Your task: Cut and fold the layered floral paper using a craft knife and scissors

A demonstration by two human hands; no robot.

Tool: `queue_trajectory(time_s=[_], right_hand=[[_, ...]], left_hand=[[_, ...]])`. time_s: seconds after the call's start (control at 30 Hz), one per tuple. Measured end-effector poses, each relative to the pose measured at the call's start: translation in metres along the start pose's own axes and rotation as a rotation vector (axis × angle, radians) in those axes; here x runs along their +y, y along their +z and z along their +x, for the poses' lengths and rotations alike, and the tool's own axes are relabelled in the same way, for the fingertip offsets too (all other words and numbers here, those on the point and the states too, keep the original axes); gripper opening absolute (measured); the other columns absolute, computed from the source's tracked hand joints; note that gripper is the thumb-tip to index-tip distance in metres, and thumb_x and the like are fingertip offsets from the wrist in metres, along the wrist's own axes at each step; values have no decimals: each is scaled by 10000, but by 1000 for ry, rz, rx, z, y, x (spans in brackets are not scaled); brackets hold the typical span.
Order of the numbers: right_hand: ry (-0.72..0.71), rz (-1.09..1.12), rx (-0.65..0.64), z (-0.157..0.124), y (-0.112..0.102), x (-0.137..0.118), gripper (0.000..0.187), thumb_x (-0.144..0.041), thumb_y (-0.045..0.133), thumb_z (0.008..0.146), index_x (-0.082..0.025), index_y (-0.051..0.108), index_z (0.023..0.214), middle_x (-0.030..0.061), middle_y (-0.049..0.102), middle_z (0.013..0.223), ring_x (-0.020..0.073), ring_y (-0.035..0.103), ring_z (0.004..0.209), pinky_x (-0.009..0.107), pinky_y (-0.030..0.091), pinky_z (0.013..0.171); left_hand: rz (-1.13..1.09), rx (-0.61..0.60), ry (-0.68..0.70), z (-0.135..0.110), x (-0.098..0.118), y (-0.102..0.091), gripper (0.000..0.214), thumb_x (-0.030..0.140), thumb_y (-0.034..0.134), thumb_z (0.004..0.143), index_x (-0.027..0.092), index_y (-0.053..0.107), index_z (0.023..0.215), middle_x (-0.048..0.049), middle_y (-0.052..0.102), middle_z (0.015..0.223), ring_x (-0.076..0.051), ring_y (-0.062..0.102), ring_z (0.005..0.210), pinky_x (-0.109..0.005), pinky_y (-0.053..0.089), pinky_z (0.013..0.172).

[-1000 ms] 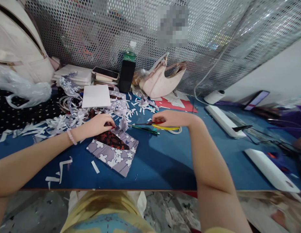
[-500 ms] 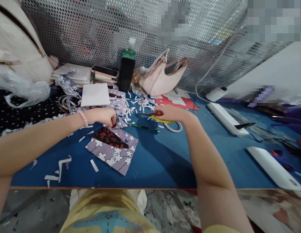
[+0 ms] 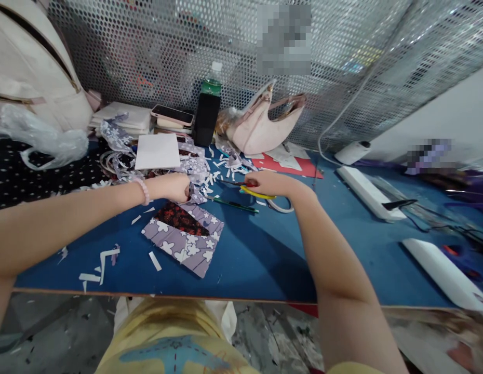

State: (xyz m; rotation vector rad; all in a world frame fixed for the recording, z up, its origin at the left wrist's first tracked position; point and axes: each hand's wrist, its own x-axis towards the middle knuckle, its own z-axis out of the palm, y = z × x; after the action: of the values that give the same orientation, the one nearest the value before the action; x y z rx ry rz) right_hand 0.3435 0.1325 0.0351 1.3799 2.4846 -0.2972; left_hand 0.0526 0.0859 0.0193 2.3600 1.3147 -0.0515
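A folded purple paper piece with white flowers and a dark red patterned triangle [image 3: 183,236] lies on the blue table [image 3: 265,254]. My left hand [image 3: 174,187] is closed in a fist at its far edge, pinching a strip of the purple flowered paper [image 3: 195,193]. My right hand [image 3: 269,183] is closed on yellow-handled scissors [image 3: 257,194], whose blades point left over the paper scraps. A green pen [image 3: 233,204] lies just in front of the scissors. A roll of tape [image 3: 282,206] sits under my right wrist.
White paper scraps [image 3: 97,262] litter the left of the table. At the back stand a bottle [image 3: 207,115], a phone on books [image 3: 172,115], a white card [image 3: 158,151], a pink bag [image 3: 260,130] and red paper [image 3: 292,166]. White power strips [image 3: 366,192] and cables lie right.
My left hand has shifted right and a little back, off the folded piece, now gripping the loose strip. My right hand with the scissors moved slightly left and away from me.
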Motion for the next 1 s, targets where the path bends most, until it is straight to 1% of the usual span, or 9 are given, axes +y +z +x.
queue_trajectory(time_s=[0.1, 0.17, 0.3, 0.47, 0.57, 0.63, 0.73, 0.87, 1.0], right_hand=[[-1, -43, 19, 2, 2, -1, 246, -410, 466, 922, -191, 573, 882, 73, 662, 843, 181, 557, 715, 278, 348, 625], [-4, -69, 32, 3, 3, -1, 238, -394, 477, 926, -184, 589, 922, 84, 673, 871, 190, 574, 741, 281, 358, 637], [-14, -92, 47, 4, 4, -2, 227, -344, 549, 894, -167, 607, 1023, 116, 690, 987, 226, 615, 858, 287, 396, 682], [-73, -121, 149, 0, 4, -20, 267, -294, 533, 901, -136, 602, 1104, 180, 648, 1158, 293, 583, 1065, 334, 407, 797], [-182, -60, 33, -3, 4, -39, 212, -344, 546, 906, -184, 610, 1031, 100, 688, 1021, 230, 611, 881, 294, 383, 682], [-208, -49, -59, -4, 6, -50, 167, -339, 555, 902, -192, 601, 964, 79, 689, 962, 208, 604, 802, 282, 360, 632], [-209, -45, -114, -4, 8, -56, 122, -280, 507, 922, -188, 569, 871, 92, 688, 963, 210, 608, 813, 286, 364, 647], [-164, 91, -72, -5, 6, -56, 123, -242, 411, 959, -193, 512, 908, 101, 698, 924, 207, 620, 802, 296, 388, 684], [-213, 380, 58, -11, 3, -70, 136, -276, 392, 972, -210, 476, 1056, 30, 694, 817, 174, 599, 676, 274, 401, 651]], left_hand=[[34, 33, -12, -3, 2, 2, 238, 137, 598, 654, 194, 529, 433, 13, 438, 384, -128, 383, 404, -285, 300, 474], [59, 56, -15, -8, 3, 4, 208, 164, 609, 696, 191, 579, 492, -1, 498, 433, -142, 445, 443, -277, 336, 502], [122, 150, -8, -23, 8, 14, 148, 276, 627, 812, 155, 695, 761, -91, 688, 750, -226, 623, 684, -300, 440, 626], [220, 256, 59, -53, 21, 40, 264, 255, 496, 961, 101, 684, 1064, -183, 667, 1089, -306, 638, 1000, -407, 492, 861], [247, 284, 322, -68, 26, 56, 291, 210, 444, 1003, 124, 686, 1138, -156, 678, 1217, -315, 601, 1173, -465, 454, 1014], [220, 260, 518, -76, 26, 62, 331, 213, 453, 1011, 124, 644, 1265, -142, 663, 1296, -310, 555, 1279, -457, 418, 1096], [163, 217, 611, -85, 24, 63, 391, 273, 472, 1019, 117, 596, 1355, -172, 565, 1441, -320, 470, 1390, -469, 362, 1170], [84, 9, 671, -95, 19, 57, 639, 499, 619, 925, 158, 512, 1455, -195, 393, 1568, -380, 345, 1469, -544, 307, 1200], [37, 21, 664, -97, 19, 61, 668, 488, 634, 914, 173, 479, 1482, -195, 374, 1575, -389, 336, 1471, -573, 301, 1193]])
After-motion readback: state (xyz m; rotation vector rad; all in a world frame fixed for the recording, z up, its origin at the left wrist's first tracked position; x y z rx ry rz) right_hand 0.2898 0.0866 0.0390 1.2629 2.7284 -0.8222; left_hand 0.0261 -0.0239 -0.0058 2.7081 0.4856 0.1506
